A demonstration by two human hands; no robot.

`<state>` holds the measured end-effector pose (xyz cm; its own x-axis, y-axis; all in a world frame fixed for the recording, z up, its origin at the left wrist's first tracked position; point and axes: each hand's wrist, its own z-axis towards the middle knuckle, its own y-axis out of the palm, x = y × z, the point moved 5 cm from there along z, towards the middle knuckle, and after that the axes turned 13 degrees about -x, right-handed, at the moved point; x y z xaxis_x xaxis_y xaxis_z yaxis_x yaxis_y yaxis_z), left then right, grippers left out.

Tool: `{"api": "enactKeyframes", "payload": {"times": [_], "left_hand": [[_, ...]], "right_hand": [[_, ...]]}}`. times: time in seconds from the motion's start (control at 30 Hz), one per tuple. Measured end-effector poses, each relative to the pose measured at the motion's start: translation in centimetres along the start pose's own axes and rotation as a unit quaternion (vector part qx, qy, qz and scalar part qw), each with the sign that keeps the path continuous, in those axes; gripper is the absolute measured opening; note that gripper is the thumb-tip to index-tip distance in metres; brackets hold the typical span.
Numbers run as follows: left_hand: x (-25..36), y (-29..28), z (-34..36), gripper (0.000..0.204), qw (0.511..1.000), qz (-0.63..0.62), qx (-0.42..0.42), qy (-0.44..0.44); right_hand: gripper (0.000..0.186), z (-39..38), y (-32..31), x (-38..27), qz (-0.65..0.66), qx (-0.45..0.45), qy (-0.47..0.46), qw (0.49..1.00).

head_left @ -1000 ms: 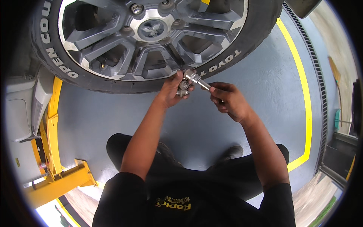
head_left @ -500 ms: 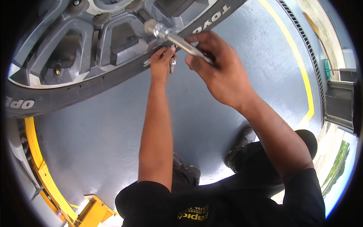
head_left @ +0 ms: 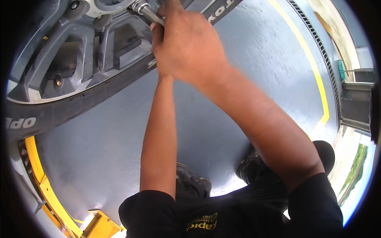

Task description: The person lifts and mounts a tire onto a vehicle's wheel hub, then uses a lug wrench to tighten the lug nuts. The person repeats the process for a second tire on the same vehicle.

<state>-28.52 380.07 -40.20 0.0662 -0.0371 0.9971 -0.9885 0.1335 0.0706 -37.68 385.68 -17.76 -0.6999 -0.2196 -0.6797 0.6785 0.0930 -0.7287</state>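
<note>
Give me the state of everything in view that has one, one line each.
Right hand: closed around the socket tool.
Left hand: hidden behind the right hand; grip cannot be told.
Socket tool: held, its socket end at the wheel; whether seated, unclear.
Wheel: tire fitted on the rim.
Valve stem: exposed; whether capped, unclear.
Shoes: on the floor.

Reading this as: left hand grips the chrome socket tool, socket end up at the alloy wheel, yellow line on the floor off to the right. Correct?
Wrong hand: the head view shows the right hand gripping the chrome socket tool. The rest holds: socket end up at the alloy wheel, yellow line on the floor off to the right.
</note>
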Motion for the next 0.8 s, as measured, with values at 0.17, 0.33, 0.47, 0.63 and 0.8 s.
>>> {"api": "enactKeyframes", "payload": {"times": [0.17, 0.33, 0.47, 0.63, 0.8], "left_hand": [[-0.4, -1.0, -0.4, 0.027, 0.998, 0.054, 0.008, 0.022], [-1.5, -1.0, -0.5, 0.025, 0.994, 0.100, 0.014, 0.039], [-1.8, -1.3, -1.0, 0.024, 0.996, 0.078, 0.013, 0.035], [-0.4, -0.9, -2.1, 0.024, 0.993, 0.114, 0.002, 0.029], [-0.3, -0.6, -2.3, 0.027, 0.999, 0.044, -0.015, -0.008]], "right_hand": [[0.023, -0.1, 1.8, -1.3, 0.005, 0.048, 0.018, 0.999], [0.032, -0.5, 1.2, 0.2, 0.113, 0.112, 0.063, 0.985], [0.032, -0.4, 1.5, -0.1, 0.265, 0.001, 0.163, 0.950], [0.026, -0.7, 1.8, 0.1, 0.544, -0.033, 0.217, 0.810], [0.027, -0.2, 1.8, -0.6, 0.480, -0.053, 0.252, 0.838]]}}
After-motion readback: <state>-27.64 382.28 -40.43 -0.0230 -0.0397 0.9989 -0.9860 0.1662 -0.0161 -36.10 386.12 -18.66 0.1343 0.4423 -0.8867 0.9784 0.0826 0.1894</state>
